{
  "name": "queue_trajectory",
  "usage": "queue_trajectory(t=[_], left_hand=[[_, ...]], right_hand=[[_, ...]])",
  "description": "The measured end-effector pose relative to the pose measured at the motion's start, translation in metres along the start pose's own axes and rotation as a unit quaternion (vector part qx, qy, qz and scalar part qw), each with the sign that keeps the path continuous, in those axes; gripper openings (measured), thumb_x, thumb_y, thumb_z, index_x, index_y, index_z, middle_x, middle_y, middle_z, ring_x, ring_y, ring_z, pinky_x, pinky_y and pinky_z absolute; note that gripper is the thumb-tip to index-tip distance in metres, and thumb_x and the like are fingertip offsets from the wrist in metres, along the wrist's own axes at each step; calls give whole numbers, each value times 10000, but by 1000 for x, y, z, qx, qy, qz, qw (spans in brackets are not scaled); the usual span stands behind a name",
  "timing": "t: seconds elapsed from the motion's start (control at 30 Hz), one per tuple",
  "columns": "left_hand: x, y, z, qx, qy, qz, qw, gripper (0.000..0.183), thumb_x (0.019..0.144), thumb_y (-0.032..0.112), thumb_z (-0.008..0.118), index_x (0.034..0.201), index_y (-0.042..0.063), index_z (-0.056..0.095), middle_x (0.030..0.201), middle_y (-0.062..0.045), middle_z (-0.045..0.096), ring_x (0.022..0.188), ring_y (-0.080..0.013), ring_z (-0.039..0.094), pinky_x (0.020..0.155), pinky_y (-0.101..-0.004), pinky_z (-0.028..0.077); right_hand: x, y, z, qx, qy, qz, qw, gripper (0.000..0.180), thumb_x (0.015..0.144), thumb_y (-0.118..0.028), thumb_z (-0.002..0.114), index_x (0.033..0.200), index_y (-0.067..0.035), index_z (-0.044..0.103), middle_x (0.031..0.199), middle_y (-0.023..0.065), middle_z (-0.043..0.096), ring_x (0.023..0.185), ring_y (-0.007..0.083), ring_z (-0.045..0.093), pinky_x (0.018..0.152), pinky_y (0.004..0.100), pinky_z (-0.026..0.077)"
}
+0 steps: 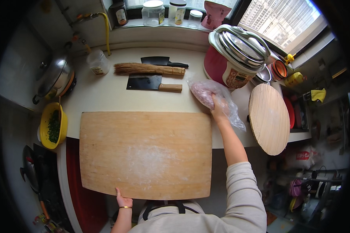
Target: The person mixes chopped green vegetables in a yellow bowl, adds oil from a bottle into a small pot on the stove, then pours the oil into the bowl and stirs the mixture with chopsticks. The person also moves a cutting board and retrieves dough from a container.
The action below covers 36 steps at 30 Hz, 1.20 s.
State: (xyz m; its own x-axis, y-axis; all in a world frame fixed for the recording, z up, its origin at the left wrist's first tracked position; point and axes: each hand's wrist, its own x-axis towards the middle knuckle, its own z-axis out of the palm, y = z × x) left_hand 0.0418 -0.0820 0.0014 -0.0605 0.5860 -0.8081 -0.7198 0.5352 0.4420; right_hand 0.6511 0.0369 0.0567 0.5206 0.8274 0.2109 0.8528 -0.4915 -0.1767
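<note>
A large rectangular wooden board [145, 154], dusted with white powder, lies on the counter and juts over its front edge. My left hand [123, 200] grips the board's near edge, thumb on top and fingers hidden beneath. Beyond the board's far right corner, my right hand [219, 108] is closed on a clear plastic bag [236, 116] with pinkish contents that look like minced meat. The bag rests on the counter in front of a pressure cooker [218, 65]. A cleaver with a wooden handle [154, 83] lies past the board.
Behind that cleaver are a straw brush [148, 69] and a black-handled cleaver [163, 61]. A yellow basin [62, 128] of chopped greens stands at the left, near a lidded pan [54, 75]. An oval wooden board [269, 119] is at the right. Jars [153, 13] line the windowsill.
</note>
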Motion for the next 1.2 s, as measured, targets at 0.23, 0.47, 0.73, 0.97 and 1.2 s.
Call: queue_trajectory(t=[0.23, 0.47, 0.73, 0.97, 1.2], left_hand=[[1, -3, 5, 2, -6, 8, 1000, 475, 890, 432, 516, 1230, 99, 504, 1235, -57, 543, 1139, -257, 504, 973, -427, 398], [9, -2, 18, -7, -6, 10, 1000, 486, 889, 439, 514, 1234, 97, 501, 1241, -59, 540, 1146, -261, 501, 976, -431, 397], [22, -9, 27, -17, -3, 6, 1000, 468, 885, 452, 510, 1203, 108, 528, 1214, -58, 561, 1126, -265, 518, 961, -443, 412], [17, -15, 48, -26, 3, 23, 999, 503, 881, 454, 520, 1245, 108, 489, 1256, -64, 525, 1166, -268, 478, 980, -454, 383], [26, -20, 70, -41, -14, 47, 998, 485, 904, 438, 485, 1251, 99, 483, 1260, -67, 521, 1167, -267, 476, 987, -445, 376]], right_hand=[[-65, 31, -45, -92, -51, 178, 978, 704, 662, -120, 722, 1309, -187, 451, 1277, 209, 452, 1134, 408, 447, 966, 435, 375], [-97, -40, -109, -72, -104, 125, 984, 530, 727, -181, 709, 1215, -122, 510, 1231, 183, 478, 1087, 383, 491, 832, 427, 470], [19, -111, -4, 162, -2, -185, 969, 432, 761, -144, 658, 1165, -69, 523, 1191, 104, 521, 1124, 296, 474, 947, 421, 377], [89, -168, 71, 47, -43, -229, 971, 385, 763, -173, 659, 1110, -81, 520, 1063, 103, 530, 1059, 288, 490, 908, 429, 391], [79, -171, 8, 137, -124, -245, 952, 239, 801, -201, 616, 971, -52, 537, 960, 135, 528, 959, 322, 508, 751, 414, 450]])
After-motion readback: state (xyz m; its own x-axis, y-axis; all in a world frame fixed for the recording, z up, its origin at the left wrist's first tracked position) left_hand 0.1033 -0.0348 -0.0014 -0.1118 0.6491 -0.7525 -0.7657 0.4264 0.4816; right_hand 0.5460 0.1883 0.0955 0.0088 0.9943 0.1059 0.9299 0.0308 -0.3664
